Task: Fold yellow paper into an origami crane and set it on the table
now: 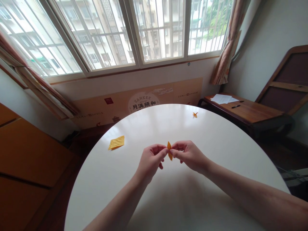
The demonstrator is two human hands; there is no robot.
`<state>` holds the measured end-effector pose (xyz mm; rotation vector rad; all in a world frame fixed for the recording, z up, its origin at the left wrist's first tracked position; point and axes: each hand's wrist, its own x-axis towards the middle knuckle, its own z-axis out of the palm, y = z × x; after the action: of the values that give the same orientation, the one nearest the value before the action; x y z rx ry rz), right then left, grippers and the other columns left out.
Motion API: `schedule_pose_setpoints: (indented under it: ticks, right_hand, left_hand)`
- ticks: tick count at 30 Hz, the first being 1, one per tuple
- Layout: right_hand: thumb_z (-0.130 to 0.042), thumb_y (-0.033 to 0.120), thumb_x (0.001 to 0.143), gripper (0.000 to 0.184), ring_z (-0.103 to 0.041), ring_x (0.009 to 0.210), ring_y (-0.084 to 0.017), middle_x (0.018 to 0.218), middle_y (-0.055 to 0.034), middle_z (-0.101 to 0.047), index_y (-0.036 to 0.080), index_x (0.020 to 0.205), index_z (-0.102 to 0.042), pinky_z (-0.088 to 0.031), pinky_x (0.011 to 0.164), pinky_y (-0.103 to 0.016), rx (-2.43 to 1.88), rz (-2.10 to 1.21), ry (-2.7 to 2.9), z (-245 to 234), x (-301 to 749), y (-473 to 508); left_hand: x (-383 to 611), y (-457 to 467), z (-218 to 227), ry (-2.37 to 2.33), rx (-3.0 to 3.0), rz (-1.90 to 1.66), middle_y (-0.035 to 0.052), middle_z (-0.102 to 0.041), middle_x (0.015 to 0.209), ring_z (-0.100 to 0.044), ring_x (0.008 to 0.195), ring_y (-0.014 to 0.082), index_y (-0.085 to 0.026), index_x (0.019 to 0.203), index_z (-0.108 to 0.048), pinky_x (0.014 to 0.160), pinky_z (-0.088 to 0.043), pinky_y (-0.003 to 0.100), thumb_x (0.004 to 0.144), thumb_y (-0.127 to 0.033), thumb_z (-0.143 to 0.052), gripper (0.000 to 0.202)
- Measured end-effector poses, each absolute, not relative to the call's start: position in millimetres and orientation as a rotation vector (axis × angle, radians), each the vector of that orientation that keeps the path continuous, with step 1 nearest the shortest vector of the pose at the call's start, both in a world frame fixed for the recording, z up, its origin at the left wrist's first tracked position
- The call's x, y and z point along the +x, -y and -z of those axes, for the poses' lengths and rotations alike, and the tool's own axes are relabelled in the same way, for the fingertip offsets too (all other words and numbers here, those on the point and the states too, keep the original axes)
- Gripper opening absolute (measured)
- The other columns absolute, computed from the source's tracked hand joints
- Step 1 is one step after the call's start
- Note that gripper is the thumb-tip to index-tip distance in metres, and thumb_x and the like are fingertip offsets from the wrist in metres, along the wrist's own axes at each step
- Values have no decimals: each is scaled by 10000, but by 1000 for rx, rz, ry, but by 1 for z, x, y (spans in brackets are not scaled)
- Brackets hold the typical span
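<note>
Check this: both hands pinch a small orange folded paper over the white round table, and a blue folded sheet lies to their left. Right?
Not quite. The head view shows the folded sheet is yellow, not blue. The left hand and right hand do pinch the small orange folded paper over the white round table.

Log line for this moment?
left hand pinches small folded orange paper piece | right hand pinches same piece above round white table | on table: flat folded yellow paper, tiny orange paper crane
</note>
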<state>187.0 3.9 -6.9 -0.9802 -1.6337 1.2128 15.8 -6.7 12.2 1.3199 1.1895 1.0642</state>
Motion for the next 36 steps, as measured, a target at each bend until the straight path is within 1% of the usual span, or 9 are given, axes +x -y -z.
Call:
schedule_pose_setpoints:
  ticks: [2,6,8,14,17,21,30,33,36]
  right_hand:
    - [-625,318,851,206,-590,633,-148,738,-49,-705,151,800,-734,-443,503,-228,-980,-1230,1643,7,187,-3]
    - [-636,289,833,174,-586,625,-143,720,-40,-698,154,773,-728,-442,509,-227,-962,-1237,1677,5,187,-2]
    - [-643,291,825,171,-591,632,-145,724,-40,-700,156,762,-726,-444,513,-229,-957,-1224,1682,4,187,-2]
    - [-652,366,834,227,-586,619,-152,698,-44,-678,152,818,-726,-446,494,-235,-972,-1216,1552,3,188,-4]
    - [-667,389,830,241,-584,619,-156,690,-46,-666,156,826,-727,-450,482,-237,-956,-1230,1498,6,187,-5]
    - [-671,380,830,232,-581,609,-152,684,-43,-654,156,817,-730,-446,465,-232,-940,-1242,1474,11,185,-6]
    - [-649,317,835,171,-590,661,-158,723,-35,-657,165,875,-718,-456,479,-224,-950,-1311,1497,10,184,-5]
    - [-636,313,847,168,-589,655,-154,705,-29,-642,163,867,-708,-454,480,-220,-949,-1293,1519,11,184,-6]
    - [-629,308,852,170,-578,628,-145,681,-23,-633,155,865,-703,-450,475,-218,-939,-1280,1531,12,186,-8]
  left_hand:
    - [15,6,-12,-1168,1311,-1056,3,-567,558,-474,495,101,-122,786,-732,364,-400,172,695,-429,-761,322]
    - [14,5,-13,-1141,1275,-1043,-4,-557,540,-457,474,86,-124,725,-711,369,-391,163,672,-414,-784,304]
    - [14,6,-13,-1149,1291,-1051,-2,-561,539,-460,470,86,-122,729,-712,370,-394,165,667,-415,-789,309]
    - [14,7,-10,-1224,1441,-1034,28,-602,602,-502,505,114,-114,838,-745,362,-429,181,752,-475,-719,372]
    - [13,9,-10,-1254,1571,-988,43,-631,631,-507,507,116,-118,841,-749,364,-442,184,781,-465,-698,356]
    - [14,11,-12,-1288,1672,-1003,48,-649,638,-508,493,112,-130,806,-752,378,-448,185,813,-428,-668,310]
    - [10,6,-10,-1256,1556,-989,7,-563,562,-473,471,96,-117,736,-720,384,-439,189,766,-402,-700,287]
    - [10,7,-12,-1284,1608,-985,12,-573,567,-472,478,95,-112,739,-727,385,-436,186,771,-409,-700,300]
    - [10,7,-14,-1279,1607,-952,15,-584,578,-485,487,100,-109,782,-749,381,-440,186,774,-422,-703,316]
